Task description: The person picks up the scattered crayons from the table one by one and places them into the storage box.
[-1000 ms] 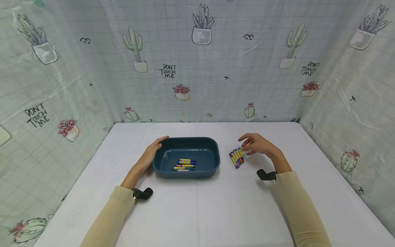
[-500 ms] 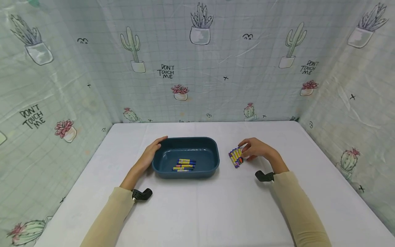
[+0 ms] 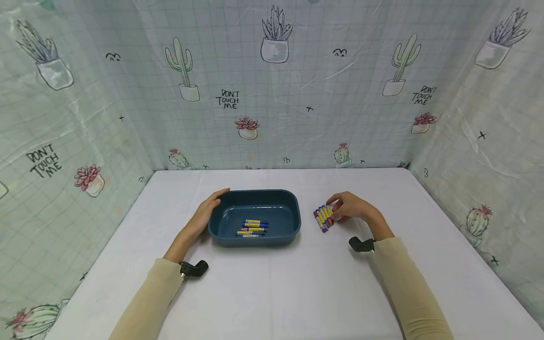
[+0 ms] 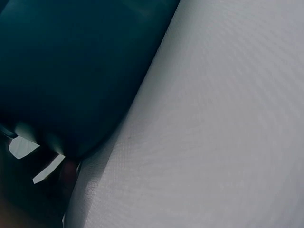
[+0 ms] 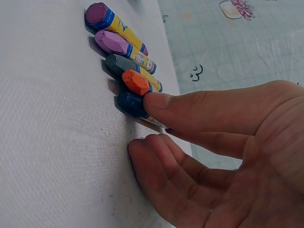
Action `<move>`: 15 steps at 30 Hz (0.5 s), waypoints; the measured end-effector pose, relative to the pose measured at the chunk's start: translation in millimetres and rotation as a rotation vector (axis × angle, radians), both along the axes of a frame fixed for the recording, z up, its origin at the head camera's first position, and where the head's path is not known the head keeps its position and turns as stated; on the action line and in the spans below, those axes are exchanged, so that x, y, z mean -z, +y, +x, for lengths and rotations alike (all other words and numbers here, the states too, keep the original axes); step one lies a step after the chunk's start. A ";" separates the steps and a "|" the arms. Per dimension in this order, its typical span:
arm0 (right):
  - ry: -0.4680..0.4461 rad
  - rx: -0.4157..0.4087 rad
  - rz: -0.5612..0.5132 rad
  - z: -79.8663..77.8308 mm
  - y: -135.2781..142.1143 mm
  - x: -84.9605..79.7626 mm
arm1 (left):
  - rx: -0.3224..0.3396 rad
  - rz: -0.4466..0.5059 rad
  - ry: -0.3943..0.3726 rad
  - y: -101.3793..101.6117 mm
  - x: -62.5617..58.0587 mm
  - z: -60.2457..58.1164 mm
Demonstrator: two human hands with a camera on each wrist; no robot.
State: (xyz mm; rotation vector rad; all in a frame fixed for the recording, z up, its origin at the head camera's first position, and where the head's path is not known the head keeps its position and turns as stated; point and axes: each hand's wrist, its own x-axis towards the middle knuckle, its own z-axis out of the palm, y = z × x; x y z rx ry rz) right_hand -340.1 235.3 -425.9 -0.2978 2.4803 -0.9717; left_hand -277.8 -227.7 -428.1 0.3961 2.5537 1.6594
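Note:
A dark blue-green tray (image 3: 255, 241) sits on the table, with my left hand (image 3: 205, 213) gripping its back left corner. In the left wrist view those fingers lie dark against the tray wall (image 4: 71, 71). Several yellow-sleeved crayons (image 3: 255, 229) lie inside the tray. To its right is a row of crayons (image 3: 321, 218), where my right hand (image 3: 350, 208) pinches one at the near end of the row. The right wrist view shows the thumb beside an orange crayon (image 5: 137, 81) and a dark blue crayon (image 5: 130, 103). Part of the index finger is hidden behind the thumb.
The white table (image 3: 272, 293) is bounded by a cactus-print cloth (image 3: 272, 118) at the back and sides. A black wrist camera (image 3: 194, 268) is on the left wrist and another camera (image 3: 361, 244) on the right.
My right hand has come down onto the crayon row and its thumb and index finger have closed in on one crayon. The left hand and tray stay in place.

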 end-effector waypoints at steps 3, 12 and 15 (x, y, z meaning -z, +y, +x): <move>0.008 0.005 0.003 1.0 -1.3 -0.2 | 0.003 0.007 -0.002 -0.5 0.5 0.3; 0.010 0.029 -0.013 2.8 -6.4 -0.2 | 0.004 0.006 -0.003 -0.3 0.8 1.0; 0.001 0.032 -0.027 3.0 -6.6 0.2 | 0.003 0.006 0.000 0.0 0.6 1.7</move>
